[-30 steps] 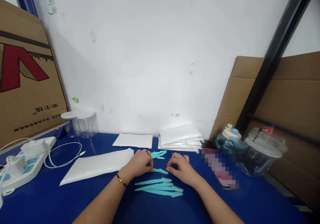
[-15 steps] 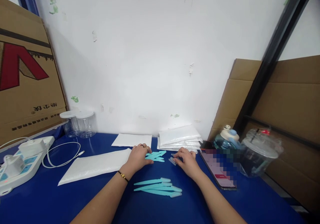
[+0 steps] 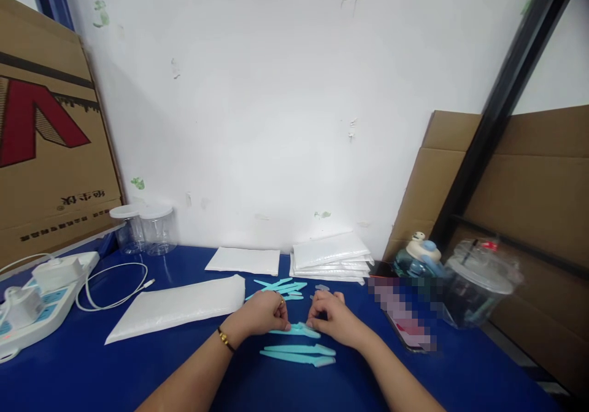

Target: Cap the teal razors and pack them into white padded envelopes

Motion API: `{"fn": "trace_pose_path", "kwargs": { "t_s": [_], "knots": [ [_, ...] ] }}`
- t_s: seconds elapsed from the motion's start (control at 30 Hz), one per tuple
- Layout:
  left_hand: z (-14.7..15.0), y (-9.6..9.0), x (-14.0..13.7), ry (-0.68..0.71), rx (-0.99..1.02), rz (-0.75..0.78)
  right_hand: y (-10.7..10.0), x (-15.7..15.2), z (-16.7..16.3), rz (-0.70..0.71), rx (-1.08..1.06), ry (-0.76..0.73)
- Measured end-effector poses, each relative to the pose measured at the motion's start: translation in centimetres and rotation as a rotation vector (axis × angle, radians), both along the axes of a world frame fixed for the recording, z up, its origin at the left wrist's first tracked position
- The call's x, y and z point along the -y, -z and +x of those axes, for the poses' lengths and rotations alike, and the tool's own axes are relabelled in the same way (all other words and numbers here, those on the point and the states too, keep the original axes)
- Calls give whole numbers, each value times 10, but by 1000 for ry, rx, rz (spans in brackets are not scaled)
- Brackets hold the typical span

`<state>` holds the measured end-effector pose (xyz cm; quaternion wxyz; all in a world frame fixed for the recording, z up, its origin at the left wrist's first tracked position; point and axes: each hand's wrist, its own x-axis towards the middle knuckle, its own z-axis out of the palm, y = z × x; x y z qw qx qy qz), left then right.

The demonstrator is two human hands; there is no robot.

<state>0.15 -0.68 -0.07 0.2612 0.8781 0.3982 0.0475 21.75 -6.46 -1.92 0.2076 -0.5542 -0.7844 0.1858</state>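
Note:
My left hand (image 3: 263, 314) and my right hand (image 3: 332, 317) meet over the blue table (image 3: 92, 369), both pinching one light-blue plastic stick (image 3: 297, 330) between their fingertips. Just in front of the hands lies a small row of the same sticks (image 3: 299, 354). Behind the hands is a loose pile of more light-blue sticks (image 3: 281, 287), with a small clear cap (image 3: 322, 288) beside it. A gold bracelet is on my left wrist.
A white padded bag (image 3: 177, 306) lies left of the hands. A flat white sheet (image 3: 243, 260) and a stack of white bags (image 3: 330, 255) sit by the wall. At right are a phone (image 3: 400, 310), a blue bottle (image 3: 421, 258), a clear lidded cup (image 3: 476, 283). At left are a power strip (image 3: 32, 301), a cable, clear jars (image 3: 145, 228).
Both hands drew back from the far pile toward me and came together on one stick above the near row. The near row now looks shorter.

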Motion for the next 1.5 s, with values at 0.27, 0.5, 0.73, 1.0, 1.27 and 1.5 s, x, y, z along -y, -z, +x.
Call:
{"fn": "trace_pose_path", "kwargs": {
  "t_s": [0.27, 0.5, 0.73, 1.0, 1.27, 1.5],
  "knots": [
    [-4, 15, -8, -20, 15, 56, 1, 2, 0, 27, 9, 4],
    [1, 4, 0, -13, -40, 210, 0, 6, -6, 61, 65, 6],
    [-1, -2, -12, -145, -87, 318, 0, -9, 17, 156, 137, 181],
    [-9, 0, -6, -14, 14, 202, -7, -2, 22, 49, 39, 155],
    [5, 7, 2, -12, -54, 168, -7, 9, 6, -19, 64, -1],
    [1, 2, -8, -122, -19, 267, -7, 0, 15, 176, 192, 95]
  ]
}}
